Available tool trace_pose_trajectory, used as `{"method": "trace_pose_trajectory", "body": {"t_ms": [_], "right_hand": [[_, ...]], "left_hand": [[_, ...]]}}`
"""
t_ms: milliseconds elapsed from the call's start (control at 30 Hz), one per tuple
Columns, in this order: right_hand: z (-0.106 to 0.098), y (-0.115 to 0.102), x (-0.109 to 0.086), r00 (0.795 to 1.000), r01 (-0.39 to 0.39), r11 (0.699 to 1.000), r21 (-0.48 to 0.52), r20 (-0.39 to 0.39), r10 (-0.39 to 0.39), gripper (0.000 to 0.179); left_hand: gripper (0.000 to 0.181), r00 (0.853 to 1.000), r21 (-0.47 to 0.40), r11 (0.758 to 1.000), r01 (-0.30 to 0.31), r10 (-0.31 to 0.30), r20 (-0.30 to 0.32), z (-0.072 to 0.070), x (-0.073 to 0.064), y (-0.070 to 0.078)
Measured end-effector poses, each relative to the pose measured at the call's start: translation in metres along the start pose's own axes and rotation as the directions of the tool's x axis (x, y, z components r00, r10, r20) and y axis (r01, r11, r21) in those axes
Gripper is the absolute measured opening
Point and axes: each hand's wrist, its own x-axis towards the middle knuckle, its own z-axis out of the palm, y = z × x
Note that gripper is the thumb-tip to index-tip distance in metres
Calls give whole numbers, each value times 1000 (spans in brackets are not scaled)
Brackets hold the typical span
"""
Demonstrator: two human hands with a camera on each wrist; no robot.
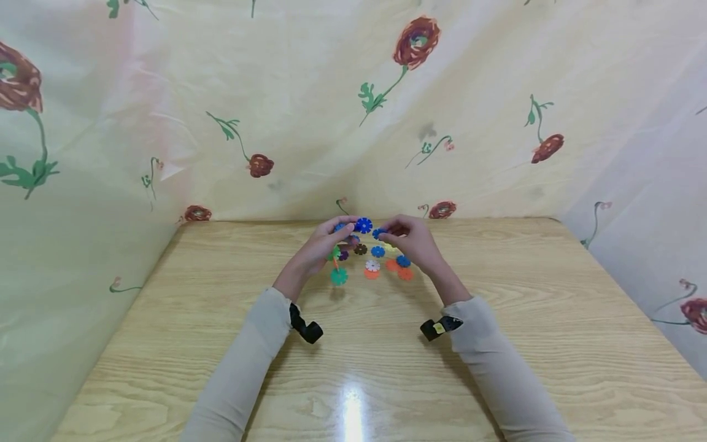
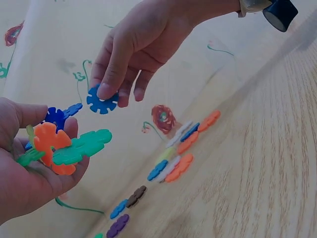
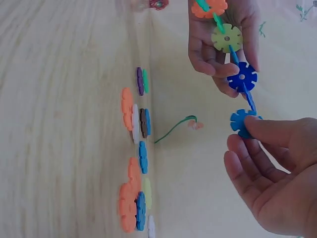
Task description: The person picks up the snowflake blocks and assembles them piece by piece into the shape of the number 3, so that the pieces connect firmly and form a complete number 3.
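My left hand (image 1: 318, 247) grips a chain of interlocking flower-shaped plastic discs. Green, orange, yellow-green and blue pieces make up the chain, and a dark blue disc (image 3: 242, 77) sits between the left fingers and thumb. A green disc (image 1: 339, 276) hangs at the chain's near end. To the right, my right hand (image 1: 415, 242) pinches a single blue disc (image 2: 102, 99) between thumb and fingers. That disc is close to the chain's blue end piece (image 3: 249, 98); the left wrist view shows a small gap between them. Some chain pieces are hidden by the left hand.
Loose discs lie on the wooden table (image 1: 353, 344) beneath the hands: a brown one (image 1: 360, 249), a white one (image 1: 372, 265), a purple one (image 2: 118, 226), and several orange and blue ones. A flower-patterned cloth (image 1: 309, 110) hangs behind the table's far edge.
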Motion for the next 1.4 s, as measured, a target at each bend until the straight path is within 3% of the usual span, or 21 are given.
{"method": "trace_pose_trajectory", "body": {"t_ms": [300, 533, 833, 1067, 1400], "right_hand": [[8, -3, -3, 994, 59, 998, 36, -92, -55, 15], [12, -2, -3, 989, 81, 996, 49, -124, -74, 13], [12, -2, -3, 990, 119, 992, 37, -84, -116, 14], [11, -5, -4, 990, 137, 989, 55, -51, -134, 14], [11, -6, -3, 976, 217, 975, 48, -32, -216, 4]], "left_hand": [[38, 1000, 11, 1000, 5, -5, -3, 1, 0, 0], [37, 999, -39, 998, 47, -47, 11, 4, 1, 0], [26, 996, -68, 993, 92, -91, 10, 6, 1, -1], [10, 997, -68, 994, 83, -83, 11, 5, 1, -3], [4, 998, 5, 998, 58, -58, -1, 4, 1, -4]]}}
